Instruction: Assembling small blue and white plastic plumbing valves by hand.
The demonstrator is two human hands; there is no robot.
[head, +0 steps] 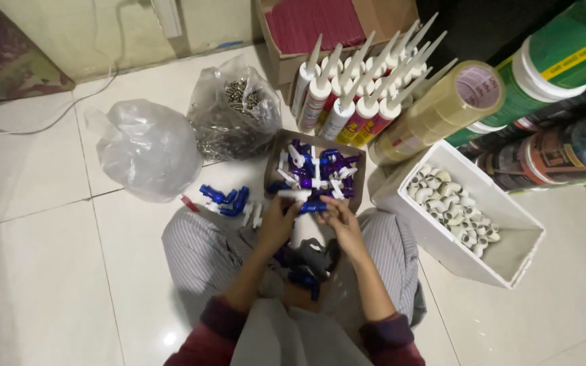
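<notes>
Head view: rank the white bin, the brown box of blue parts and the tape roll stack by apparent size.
1. white bin
2. tape roll stack, nearer the camera, so unsure against the next
3. brown box of blue parts

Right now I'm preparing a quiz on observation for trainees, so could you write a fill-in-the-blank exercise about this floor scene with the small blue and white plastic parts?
1. The left hand and right hand meet over a small ____ plastic part.
2. The brown cardboard box of blue and white plastic fittings lies on the ____.
3. The white rectangular tub holds white ____ fittings.
4. The sealant tubes with white nozzles stand ____ the brown box.

Missing words: blue; floor; elbow; behind
</notes>
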